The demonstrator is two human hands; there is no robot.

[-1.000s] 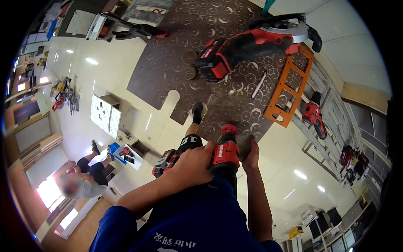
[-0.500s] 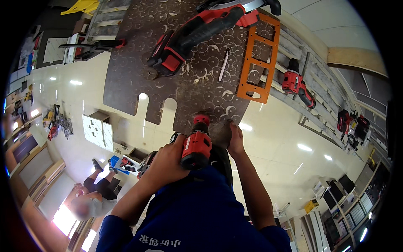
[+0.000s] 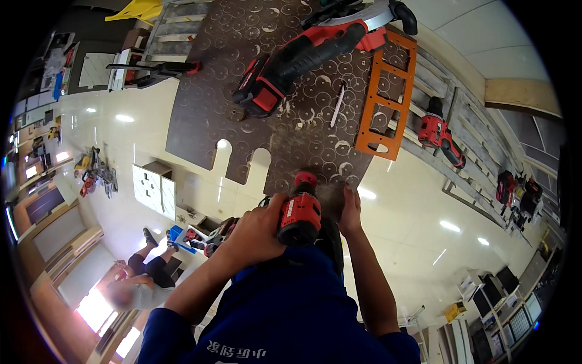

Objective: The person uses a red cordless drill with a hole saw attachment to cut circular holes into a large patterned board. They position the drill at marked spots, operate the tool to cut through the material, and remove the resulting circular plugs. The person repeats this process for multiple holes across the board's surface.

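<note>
Brown ring-scored counter (image 3: 200,121) | curved red-black saw (image 3: 312,57) atop | flat orange template (image 3: 386,104), rectangular cutouts | stubby drill (image 3: 300,217) at counter's near end, left fingers (image 3: 276,206) wrapped round it | right fingers (image 3: 350,199) beside, grip unclear | slim pen (image 3: 337,108)

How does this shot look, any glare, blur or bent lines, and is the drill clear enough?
Head view: white glare streaks the glossy floor, and the window at lower left is washed out; same view, fisheye curves the surroundings toward a black rim; the head of the person in grey is blurred, but the cordless drill reads clearly.
</note>
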